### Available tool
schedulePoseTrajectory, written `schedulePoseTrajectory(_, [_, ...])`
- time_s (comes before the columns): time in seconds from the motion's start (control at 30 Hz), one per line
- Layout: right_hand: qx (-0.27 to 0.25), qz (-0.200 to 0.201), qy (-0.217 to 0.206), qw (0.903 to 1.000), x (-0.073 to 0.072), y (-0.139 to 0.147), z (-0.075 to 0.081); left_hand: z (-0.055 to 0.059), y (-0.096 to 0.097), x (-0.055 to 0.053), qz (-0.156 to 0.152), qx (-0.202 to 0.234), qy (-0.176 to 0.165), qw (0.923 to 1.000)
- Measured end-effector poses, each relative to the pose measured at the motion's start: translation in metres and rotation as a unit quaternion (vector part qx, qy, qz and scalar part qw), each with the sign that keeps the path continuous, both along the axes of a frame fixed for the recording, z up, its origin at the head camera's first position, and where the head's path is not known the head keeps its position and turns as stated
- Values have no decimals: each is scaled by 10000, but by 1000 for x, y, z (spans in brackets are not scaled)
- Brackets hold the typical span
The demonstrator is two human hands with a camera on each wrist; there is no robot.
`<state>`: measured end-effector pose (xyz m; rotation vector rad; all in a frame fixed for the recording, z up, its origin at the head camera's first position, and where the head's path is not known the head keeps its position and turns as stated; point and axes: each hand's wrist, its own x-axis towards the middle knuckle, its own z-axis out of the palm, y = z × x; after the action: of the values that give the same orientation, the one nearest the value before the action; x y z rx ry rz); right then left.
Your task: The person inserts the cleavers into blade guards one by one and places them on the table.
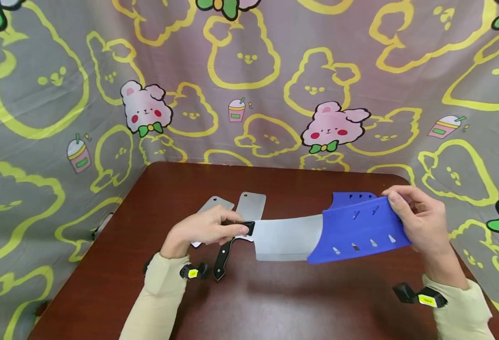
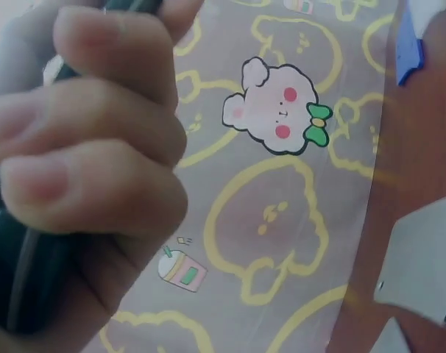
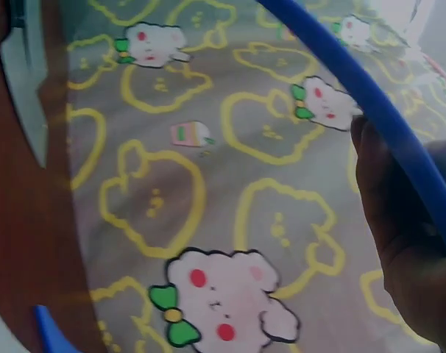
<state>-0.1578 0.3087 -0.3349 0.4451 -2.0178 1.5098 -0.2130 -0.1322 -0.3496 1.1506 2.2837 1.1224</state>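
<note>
Left of centre in the head view, left forearm slants up from the bottom edge, left hand back-up, fingers and thumb gripping the black handle of the held cleaver. Behind that hand, one loose cleaver lies on the brown table; just right, a second loose cleaver, handle toward the bottom edge. Held cleaver sits at centre, long axis near-horizontal, handle left, blade pointing right, its far end inside the blue sheath. Sheath is right of centre, long axis tilting slightly up to the right; second blue sheath shows behind it. Lower right, right forearm rises leaning left; right hand pinches the sheath's right end, thumb on near face.
</note>
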Motion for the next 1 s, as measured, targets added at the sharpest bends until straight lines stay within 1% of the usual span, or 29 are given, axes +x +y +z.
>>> schedulePoseTrajectory(0.07, [157, 12, -129, 9998, 0, -4, -5, 2, 2, 2, 35, -103, 15, 9999])
schedulePoseTrajectory(0.13, [41, 151, -200, 9997, -1, -7, -9, 3, 2, 4, 122, -185, 65, 9997])
schedulePoseTrajectory(0.23, [-136, 224, -222, 9994, -1, -10, -13, 4, 0, 5, 177, -244, 110, 9995])
schedulePoseTrajectory(0.4, [37, 55, -109, 9999, -3, -13, -13, 6, -2, 5, 284, -270, 140, 9991])
schedulePoseTrajectory(0.5, [70, 81, -65, 9999, -3, -15, -11, 6, -3, 5, 272, -259, 140, 9992])
schedulePoseTrajectory(0.53, [-5, 139, -76, 9999, -3, -16, -11, 6, -3, 6, 243, -219, 116, 9994])
schedulePoseTrajectory(0.63, [-135, 330, -149, 9993, -4, -28, -13, 4, 5, 9, 189, -101, -35, 9998])
schedulePoseTrajectory(0.73, [-145, 448, -289, 9985, -6, -47, -18, 1, 19, 10, 117, 9, -65, 9999])
schedulePoseTrajectory(0.83, [-135, 568, -348, 9977, -7, -63, -26, -1, 30, 10, 65, -17, 146, 9999])
schedulePoseTrajectory(0.93, [-272, 629, -338, 9971, -6, -71, -31, 0, 33, 10, 52, -59, 310, 9995])
schedulePoseTrajectory(1.0, [-381, 703, -300, 9963, -7, -73, -33, 0, 33, 10, 93, -53, 332, 9994])
